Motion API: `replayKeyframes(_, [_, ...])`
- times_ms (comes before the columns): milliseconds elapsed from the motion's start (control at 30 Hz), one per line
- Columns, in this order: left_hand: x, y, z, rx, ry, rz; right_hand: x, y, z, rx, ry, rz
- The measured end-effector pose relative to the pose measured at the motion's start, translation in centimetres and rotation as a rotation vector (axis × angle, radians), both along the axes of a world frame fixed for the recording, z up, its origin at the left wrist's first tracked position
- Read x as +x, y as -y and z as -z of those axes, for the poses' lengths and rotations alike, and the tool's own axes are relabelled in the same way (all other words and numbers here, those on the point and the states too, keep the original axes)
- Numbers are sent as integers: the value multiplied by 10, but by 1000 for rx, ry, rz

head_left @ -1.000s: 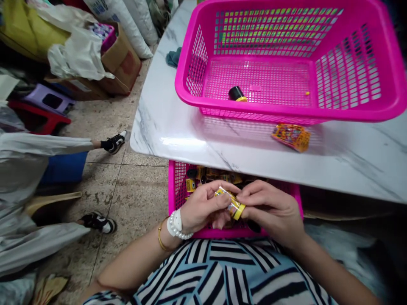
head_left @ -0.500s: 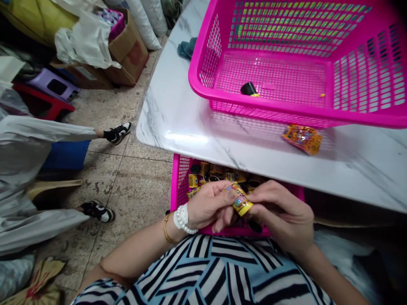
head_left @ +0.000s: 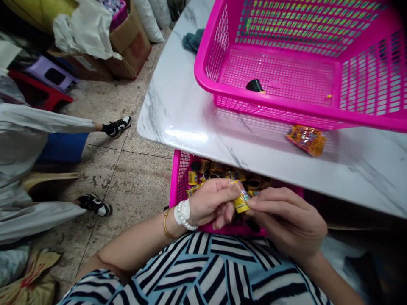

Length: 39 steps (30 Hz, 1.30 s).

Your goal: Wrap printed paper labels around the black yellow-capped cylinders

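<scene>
My left hand (head_left: 212,202) grips a small yellow item with a colourful printed wrap (head_left: 242,203) between its thumb and fingers, over the lower pink basket. From the other side my right hand (head_left: 288,218) pinches the edge of the same item with thumb and forefinger. Its upper end is hidden behind my left thumb. Beneath both hands, the lower pink basket (head_left: 173,186) holds many small black and yellow printed pieces. My hands and the table edge cover part of that basket.
A large pink basket (head_left: 270,101) stands on the marble-patterned table (head_left: 178,114), with a black cup-shaped piece (head_left: 255,85) inside. In front lies an orange printed packet (head_left: 307,140); a dark cloth (head_left: 192,41) is behind. At left are a person's legs (head_left: 44,118), stools and cardboard boxes (head_left: 130,51).
The yellow item has turned more upright in my left hand. My right hand has moved slightly right and its fingers have shifted along the item's edge. The camera view has shifted a little.
</scene>
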<state>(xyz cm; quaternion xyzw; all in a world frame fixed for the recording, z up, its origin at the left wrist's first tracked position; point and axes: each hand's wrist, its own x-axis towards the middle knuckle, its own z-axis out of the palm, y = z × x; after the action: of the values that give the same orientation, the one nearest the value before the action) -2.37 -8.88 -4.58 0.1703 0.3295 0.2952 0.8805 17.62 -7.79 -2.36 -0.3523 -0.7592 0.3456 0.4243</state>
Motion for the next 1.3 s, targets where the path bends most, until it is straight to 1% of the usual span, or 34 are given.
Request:
replayKeyframes(67, [-1,-1,-2,-3,17,23,0,-1,0,-15,4,-3])
replayKeyframes(133, [-1,-2,-4,19,-62,22,0,-1,0,-16,26,-30])
replayKeyframes(200, [-1,-3,-8,44,-168,-1,-1,-2,0,41,38,-61])
replayKeyframes(267, [0,-4,-10,42,-207,-13,-1,-1,-1,116,36,-64])
replayKeyframes(333, [1,-4,-10,18,-168,6,-1,0,-1,141,35,-47])
replayKeyframes(467, [1,-4,-6,19,-106,37,-3,-1,-3,70,84,-29])
replayKeyframes(600, [2,-3,-3,-5,-92,15,-4,-3,-2,136,70,-85])
replayKeyframes(667, [2,-3,-4,-4,-120,-51,-2,-1,3,110,65,-56])
replayKeyframes(733, [4,-3,-7,25,-180,-185,-1,4,11,8,53,62])
replayKeyframes(800, [7,-5,-9,58,-235,-330,-3,11,20,-162,-2,184])
replayKeyframes(867, [10,-8,-10,87,-259,-395,-8,16,27,-319,-80,248])
replayKeyframes(933, [13,-10,-11,115,-274,-391,-14,20,32,-384,-126,294])
replayKeyframes(1033, [13,-13,-13,177,-341,-345,-21,20,32,-369,-135,359])
replayKeyframes(1100, [10,-14,-16,289,-431,-306,-21,19,28,-382,-168,380])
replayKeyframes(1133, [8,-14,-18,383,-491,-291,-20,19,25,-412,-206,385])
replayKeyframes(1167, [5,-13,-20,498,-548,-276,-19,18,23,-472,-258,376])
replayKeyframes(1233, [0,-14,-22,736,-612,-246,-16,17,21,-675,-403,309])
replayKeyframes(1300, [-6,-16,-22,903,-571,-190,-13,18,22,-907,-552,196])
